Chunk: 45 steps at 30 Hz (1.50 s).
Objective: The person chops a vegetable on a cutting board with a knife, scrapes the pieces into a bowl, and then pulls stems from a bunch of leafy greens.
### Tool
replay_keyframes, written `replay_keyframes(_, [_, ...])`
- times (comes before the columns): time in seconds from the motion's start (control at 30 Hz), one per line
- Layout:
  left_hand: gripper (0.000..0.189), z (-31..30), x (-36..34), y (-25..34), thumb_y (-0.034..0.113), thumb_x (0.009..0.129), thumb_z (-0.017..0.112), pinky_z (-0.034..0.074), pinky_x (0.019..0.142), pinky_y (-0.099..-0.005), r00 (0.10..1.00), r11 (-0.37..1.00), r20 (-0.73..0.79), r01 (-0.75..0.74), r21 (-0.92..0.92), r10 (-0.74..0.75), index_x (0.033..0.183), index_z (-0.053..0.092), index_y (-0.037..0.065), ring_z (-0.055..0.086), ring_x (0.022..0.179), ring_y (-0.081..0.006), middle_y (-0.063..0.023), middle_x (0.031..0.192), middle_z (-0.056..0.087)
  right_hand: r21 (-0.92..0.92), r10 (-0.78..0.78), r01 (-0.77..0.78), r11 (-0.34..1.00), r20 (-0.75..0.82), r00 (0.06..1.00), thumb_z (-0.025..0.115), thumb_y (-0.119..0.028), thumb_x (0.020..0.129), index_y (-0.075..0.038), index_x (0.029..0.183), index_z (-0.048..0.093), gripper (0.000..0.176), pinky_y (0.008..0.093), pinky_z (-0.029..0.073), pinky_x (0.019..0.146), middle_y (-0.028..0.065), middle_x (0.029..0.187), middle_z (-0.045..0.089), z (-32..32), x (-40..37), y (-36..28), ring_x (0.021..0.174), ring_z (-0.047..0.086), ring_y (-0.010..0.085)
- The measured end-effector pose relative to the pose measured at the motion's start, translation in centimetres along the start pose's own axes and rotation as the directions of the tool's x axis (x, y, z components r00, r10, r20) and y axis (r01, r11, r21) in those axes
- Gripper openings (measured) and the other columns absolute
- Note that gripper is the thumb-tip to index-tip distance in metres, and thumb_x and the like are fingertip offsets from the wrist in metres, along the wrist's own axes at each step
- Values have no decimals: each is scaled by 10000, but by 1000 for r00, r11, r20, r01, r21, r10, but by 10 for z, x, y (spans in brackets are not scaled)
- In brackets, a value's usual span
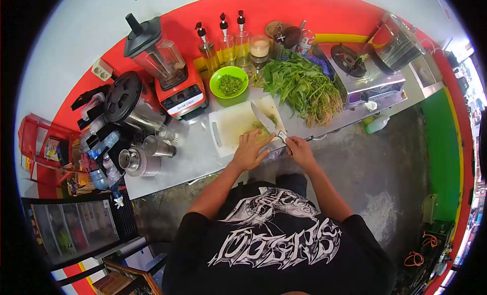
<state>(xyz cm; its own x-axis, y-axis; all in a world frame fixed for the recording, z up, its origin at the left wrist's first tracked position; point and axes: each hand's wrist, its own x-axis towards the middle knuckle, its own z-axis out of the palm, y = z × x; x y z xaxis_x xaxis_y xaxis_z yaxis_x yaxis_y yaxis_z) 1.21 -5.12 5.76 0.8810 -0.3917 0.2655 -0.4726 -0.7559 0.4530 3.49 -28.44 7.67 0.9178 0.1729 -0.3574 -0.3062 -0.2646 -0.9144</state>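
My right hand [300,149] grips the handle of a large knife [265,118], whose blade lies across a white cutting board [228,126]. On the board's near right part, my left hand [250,149] presses down on a small bunch of green stems [262,127] beside the blade. A green bowl [229,83] with chopped greens stands just behind the board. A big pile of leafy greens with pale roots [304,88] lies to the right of the board.
A red blender [167,66], a black-lidded metal pot [129,99] and steel cups [147,155] stand on the left. Three pump bottles [225,41] and jars line the back. A gas stove [355,66] with a steel pot [398,41] sits at right. The counter edge runs beneath my hands.
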Motion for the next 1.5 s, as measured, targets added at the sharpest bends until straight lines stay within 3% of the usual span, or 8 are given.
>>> replay_keyframes(0.17, [575,-4,-7,0,370,957,590,319,1052,-480,999,999,21,32,-8,-32,1515,455,332,399,1230,-381,-212,1345,430,96,-26,26,995,-1,1000,572,-266,1014,6,1004,655,285,279,396,560,-11,660,562,9,-3,0,581,498,87])
replay_keyframes(0.97, [501,8,-8,-30,305,980,547,336,999,-482,970,978,-139,206,22,-201,1478,520,257,411,1197,-354,-176,1286,446,-111,-12,21,994,81,997,561,-240,1016,3,933,630,266,269,379,548,-9,663,539,-11,-37,-18,584,476,84])
replay_keyframes(1.2, [510,37,2,-66,399,1010,508,359,997,-458,844,865,-188,491,-108,-503,1481,516,206,453,1121,-320,-156,1214,488,-233,-139,144,962,38,990,566,-198,1002,18,1042,598,222,354,462,632,77,735,600,-12,-38,-7,665,577,181])
replay_keyframes(1.23, [536,35,10,-74,453,1021,472,378,954,-412,748,602,10,541,-587,-663,1466,527,159,480,1049,-270,-114,1148,515,-290,-196,199,936,40,980,569,-176,994,16,1096,581,218,390,479,667,121,774,627,-11,-40,-8,702,617,238])
replay_keyframes(1.27, [584,33,12,-81,508,1031,436,397,910,-367,672,131,275,487,-863,-688,1450,539,113,507,976,-219,-72,1083,543,-286,-194,196,938,35,980,569,-176,994,16,1096,581,218,390,479,667,121,774,627,-11,-36,1,702,617,238])
replay_keyframes(1.3, [584,27,11,-88,508,1031,436,397,910,-367,672,133,279,493,-860,-686,1450,539,113,507,976,-219,-72,1083,543,-315,-265,273,909,67,962,570,-157,988,-2,1149,547,225,418,480,705,165,828,637,-8,-31,8,767,632,310])
replay_keyframes(1.37, [683,14,6,-100,590,1028,370,386,808,-284,762,-518,513,277,-809,-394,1451,516,75,509,865,-148,2,943,577,-336,-334,349,875,102,937,571,-139,981,-20,1202,514,257,446,481,743,210,882,648,-6,-27,22,832,647,383])
replay_keyframes(1.5, [738,-7,-1,-87,629,1018,328,406,727,-308,813,-772,507,118,-625,-287,1477,468,69,522,788,-164,-20,891,591,-363,-294,356,861,217,931,571,-121,970,-59,1242,457,301,500,465,815,263,968,641,1,-26,21,964,613,470])
